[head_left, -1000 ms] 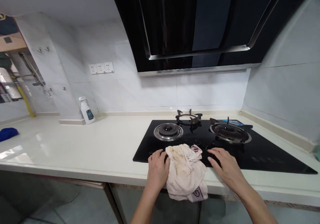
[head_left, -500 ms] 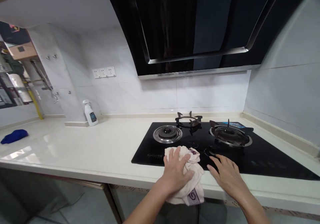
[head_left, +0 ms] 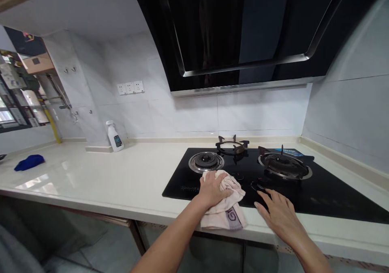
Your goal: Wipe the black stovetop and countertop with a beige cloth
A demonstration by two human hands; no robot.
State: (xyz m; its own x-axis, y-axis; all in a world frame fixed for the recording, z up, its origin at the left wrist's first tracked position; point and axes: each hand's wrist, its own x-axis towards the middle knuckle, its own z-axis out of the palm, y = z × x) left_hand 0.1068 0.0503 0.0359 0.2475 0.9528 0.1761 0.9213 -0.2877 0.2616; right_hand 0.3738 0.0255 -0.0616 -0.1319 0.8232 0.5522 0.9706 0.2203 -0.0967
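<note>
My left hand point(head_left: 212, 190) is closed on a stained cream cloth point(head_left: 226, 214), pressing it onto the front edge of the black glass gas hob point(head_left: 319, 192). Part of the cloth hangs over the counter's front edge. My right hand point(head_left: 279, 214) lies flat with its fingers spread on the hob's front, just right of the cloth and below the right burner point(head_left: 284, 165). The left burner point(head_left: 206, 161) sits bare, and its loose pan support point(head_left: 232, 145) rests at the back of the hob.
A pale stone counter point(head_left: 121, 175) runs to the left, with a white spray bottle point(head_left: 114, 136) against the wall and a blue cloth point(head_left: 29, 162) at the far left. A black range hood point(head_left: 243, 33) hangs overhead. Wall sockets point(head_left: 130, 87) are above the counter.
My left hand went from beside the cloth onto it, bunched it up and pushed it forward toward the left burner. My right hand stayed flat on the hob's front.
</note>
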